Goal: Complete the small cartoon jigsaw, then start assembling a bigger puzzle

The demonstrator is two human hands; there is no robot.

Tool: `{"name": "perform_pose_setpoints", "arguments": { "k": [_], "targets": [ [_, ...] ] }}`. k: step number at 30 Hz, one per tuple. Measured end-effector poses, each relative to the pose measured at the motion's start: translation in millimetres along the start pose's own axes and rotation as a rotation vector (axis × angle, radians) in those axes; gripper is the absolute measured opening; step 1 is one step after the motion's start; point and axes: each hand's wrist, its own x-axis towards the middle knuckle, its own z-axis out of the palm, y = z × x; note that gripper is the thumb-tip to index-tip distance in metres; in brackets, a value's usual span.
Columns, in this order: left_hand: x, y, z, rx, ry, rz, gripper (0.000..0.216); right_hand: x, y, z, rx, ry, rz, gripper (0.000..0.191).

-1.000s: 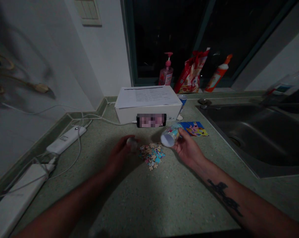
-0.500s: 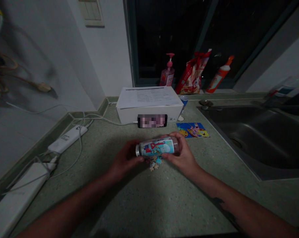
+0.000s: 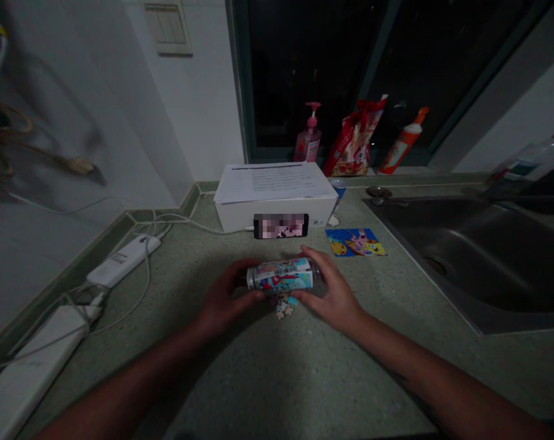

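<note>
Between both hands a clear jar (image 3: pixel 284 275) with a colourful cartoon label lies on its side above the counter. My left hand (image 3: pixel 228 294) is closed around the silver-coloured end of the jar at the left. Around the clear end at the right, my right hand (image 3: pixel 332 290) curls with its thumb below and fingers behind. Just below the jar, a small pile of jigsaw puzzle pieces (image 3: pixel 285 307) rests on the counter, partly hidden by the jar. A blue cartoon picture card (image 3: pixel 356 242) lies flat beyond my right hand.
A phone (image 3: pixel 280 226) leans on a white box (image 3: pixel 235 214) topped with a printed sheet. Blue cup (image 3: pixel 339 190) behind. At right is a metal sink (image 3: pixel 488 244); at left, a white power strip (image 3: pixel 43 354) and cables. Bottles and a red bag (image 3: pixel 354 140) line the windowsill.
The jar has shifted slightly left and rolled, so a barcode part of its label now shows. My right hand has moved a little left with it.
</note>
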Motion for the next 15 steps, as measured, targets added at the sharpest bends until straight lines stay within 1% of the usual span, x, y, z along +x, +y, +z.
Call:
{"name": "perform_pose_setpoints", "arguments": {
  "k": [2, 4, 7, 10, 15],
  "targets": [
    [-0.2, -0.2, 0.4, -0.004, 0.002, -0.007, 0.058, 0.3, 1.8, -0.9, 0.005, -0.036, 0.013, 0.083],
    [0.0, 0.3, 1.4, -0.021, -0.003, -0.017, 0.058, -0.2, 3.6, -0.7, 0.039, -0.081, 0.038, 0.085],
    [1.2, 1.9, 2.9, -0.06, -0.004, -0.032, 0.058, -0.4, 4.3, 0.4, 0.055, -0.099, 0.036, 0.076],
    [3.6, 2.8, 3.0, -0.089, -0.001, -0.056, 0.059, 0.8, 2.1, 0.8, -0.014, -0.071, -0.013, 0.066],
    [7.2, -0.2, 0.4, -0.098, -0.011, -0.051, 0.052, 2.8, 1.2, -0.3, -0.112, -0.068, -0.089, 0.057]
  ]
}}
